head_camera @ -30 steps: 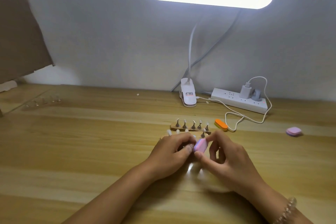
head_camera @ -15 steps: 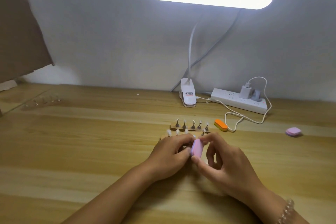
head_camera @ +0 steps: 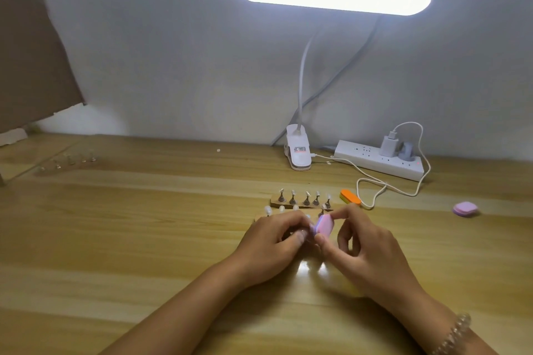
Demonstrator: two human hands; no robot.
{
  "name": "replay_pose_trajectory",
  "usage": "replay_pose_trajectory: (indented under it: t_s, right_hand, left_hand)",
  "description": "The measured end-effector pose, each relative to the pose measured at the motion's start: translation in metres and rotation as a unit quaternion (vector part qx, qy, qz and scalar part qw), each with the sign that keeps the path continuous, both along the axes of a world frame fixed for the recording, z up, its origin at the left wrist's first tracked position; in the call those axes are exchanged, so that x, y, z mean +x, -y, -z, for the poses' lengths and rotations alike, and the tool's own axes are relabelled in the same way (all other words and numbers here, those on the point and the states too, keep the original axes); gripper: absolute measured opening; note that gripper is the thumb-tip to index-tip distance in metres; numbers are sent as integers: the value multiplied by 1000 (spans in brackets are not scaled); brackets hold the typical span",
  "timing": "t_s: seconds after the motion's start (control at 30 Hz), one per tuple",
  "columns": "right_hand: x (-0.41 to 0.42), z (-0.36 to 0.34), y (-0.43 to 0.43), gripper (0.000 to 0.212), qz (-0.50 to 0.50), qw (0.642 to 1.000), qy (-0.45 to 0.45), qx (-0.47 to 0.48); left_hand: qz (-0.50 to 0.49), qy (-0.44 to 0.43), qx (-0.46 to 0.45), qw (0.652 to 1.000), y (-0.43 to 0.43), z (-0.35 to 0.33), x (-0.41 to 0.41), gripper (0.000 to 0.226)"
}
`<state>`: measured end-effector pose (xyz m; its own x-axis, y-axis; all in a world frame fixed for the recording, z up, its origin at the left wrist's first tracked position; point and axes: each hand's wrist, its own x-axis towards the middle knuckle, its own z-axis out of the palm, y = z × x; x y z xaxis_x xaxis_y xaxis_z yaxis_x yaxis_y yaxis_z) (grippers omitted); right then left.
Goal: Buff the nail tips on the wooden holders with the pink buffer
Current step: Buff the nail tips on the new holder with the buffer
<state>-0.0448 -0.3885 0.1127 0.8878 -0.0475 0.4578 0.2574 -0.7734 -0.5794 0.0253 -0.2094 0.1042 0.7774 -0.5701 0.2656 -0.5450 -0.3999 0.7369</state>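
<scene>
My right hand (head_camera: 364,251) pinches the small pink buffer (head_camera: 325,224) between thumb and forefinger, its face turned toward my left hand. My left hand (head_camera: 272,242) has its fingers curled around something small beside the buffer; what it holds is hidden. Just behind my hands lies the near wooden holder (head_camera: 261,216) with pale nail tips on pegs, partly covered by my left fingers. The far wooden holder (head_camera: 300,204) stands a little beyond, carrying several nail tips on metal pegs.
An orange buffer (head_camera: 349,197) lies right of the far holder by a looped white cable (head_camera: 372,186). A second pink buffer (head_camera: 465,208) sits far right. A lamp clip (head_camera: 298,151) and power strip (head_camera: 379,160) line the wall. More nail stands (head_camera: 69,161) sit far left.
My right hand has tilted and shifted the pink buffer slightly against what my left hand holds. The holders have not moved.
</scene>
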Motion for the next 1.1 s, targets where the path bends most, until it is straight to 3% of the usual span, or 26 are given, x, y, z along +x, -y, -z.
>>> replay_pose_trajectory:
  t_s: [0.1, 0.27, 0.43, 0.57, 0.73, 0.87, 1.0, 1.1]
  right_hand:
    - [-7, 1, -8, 36, -42, 998, -3, -49]
    - [0, -1, -1, 32, -1, 1000, 1, 0]
    - [-8, 1, -9, 39, -52, 998, 1, -46]
    - [1, 1, 1, 32, 4, 1000, 2, 18]
    - [-4, 3, -7, 38, -35, 999, 3, -21]
    - [2, 1, 1, 32, 11, 1000, -6, 12]
    - [-5, 3, -5, 37, -18, 999, 5, -34]
    - [-2, 1, -5, 37, -5, 1000, -2, -4]
  left_hand:
    - [1, -2, -2, 1000, -1, -1, 0, 19]
    - [4, 3, -3, 1000, 1, -1, 0, 17]
    - [8, -7, 3, 1000, 1, -3, -2, 23]
    - [4, -7, 5, 1000, 1, 0, 0, 16]
    - [7, -18, -1, 1000, 1, 0, 0, 25]
    - [2, -17, -18, 1000, 1, 3, 2, 18]
    - [4, -27, -33, 999, 1, 4, 3, 19]
    - [0, -27, -41, 999, 1, 6, 5, 19]
